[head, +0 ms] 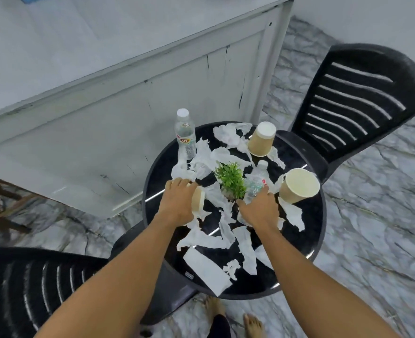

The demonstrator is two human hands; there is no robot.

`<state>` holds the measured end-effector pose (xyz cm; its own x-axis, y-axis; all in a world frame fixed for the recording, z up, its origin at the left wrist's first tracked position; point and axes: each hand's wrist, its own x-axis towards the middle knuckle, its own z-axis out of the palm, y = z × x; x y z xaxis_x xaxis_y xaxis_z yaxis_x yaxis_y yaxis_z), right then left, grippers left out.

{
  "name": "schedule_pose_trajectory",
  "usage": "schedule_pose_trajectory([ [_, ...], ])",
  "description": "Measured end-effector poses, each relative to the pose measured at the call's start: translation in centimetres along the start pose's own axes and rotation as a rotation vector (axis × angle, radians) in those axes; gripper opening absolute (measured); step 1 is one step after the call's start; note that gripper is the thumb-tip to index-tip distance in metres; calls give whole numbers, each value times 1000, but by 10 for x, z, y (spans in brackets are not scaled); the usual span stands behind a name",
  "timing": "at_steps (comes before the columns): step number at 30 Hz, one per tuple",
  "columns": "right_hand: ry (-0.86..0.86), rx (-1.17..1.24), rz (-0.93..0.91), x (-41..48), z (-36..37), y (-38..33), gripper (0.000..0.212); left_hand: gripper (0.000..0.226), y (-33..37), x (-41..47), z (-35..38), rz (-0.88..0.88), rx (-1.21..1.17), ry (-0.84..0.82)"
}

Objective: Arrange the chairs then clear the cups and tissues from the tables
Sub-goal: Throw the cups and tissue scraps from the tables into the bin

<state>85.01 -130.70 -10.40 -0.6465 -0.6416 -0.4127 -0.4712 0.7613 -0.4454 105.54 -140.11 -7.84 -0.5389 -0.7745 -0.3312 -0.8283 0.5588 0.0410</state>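
We see a round black table (309, 240) littered with torn tissues (226, 230); left hand (177, 203) is curled over a paper cup (199, 201) lying on its side at the table's left part, fingers wrapped over its wall; right hand (260, 211) reaches in at centre, fingertips against the second bottle (256, 181) just beside the plant (230, 178); we cannot tell if it grips the bottle or only touches it; upside-down cup (261, 140) stands at the far edge on tissue; open cup (299, 186) stands mouth up at the right edge; standing bottle (185, 135) is upright at the far left; folded napkin (206, 269) lies at the near edge; far chair (348, 106) is tucked at the table's far right, near chair (30, 289) at the near left.
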Motion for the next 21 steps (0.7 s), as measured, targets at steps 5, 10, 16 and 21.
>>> schedule_pose_trajectory([
  [5, 55, 21, 46, 6, 4, 0, 90, 79, -10, 9, 12, 24, 18, 8],
  [10, 96, 63, 20, 2, -1, 4, 52, 73, -9, 4, 11, -14, -48, 60],
  [16, 123, 84, -78, -14, -18, 10, 49, 72, 5, -19, -1, -146, -202, 131],
  [21, 143, 177, -193, -37, -44, 22, 52, 70, 31, -56, -6, -331, -359, 243],
])
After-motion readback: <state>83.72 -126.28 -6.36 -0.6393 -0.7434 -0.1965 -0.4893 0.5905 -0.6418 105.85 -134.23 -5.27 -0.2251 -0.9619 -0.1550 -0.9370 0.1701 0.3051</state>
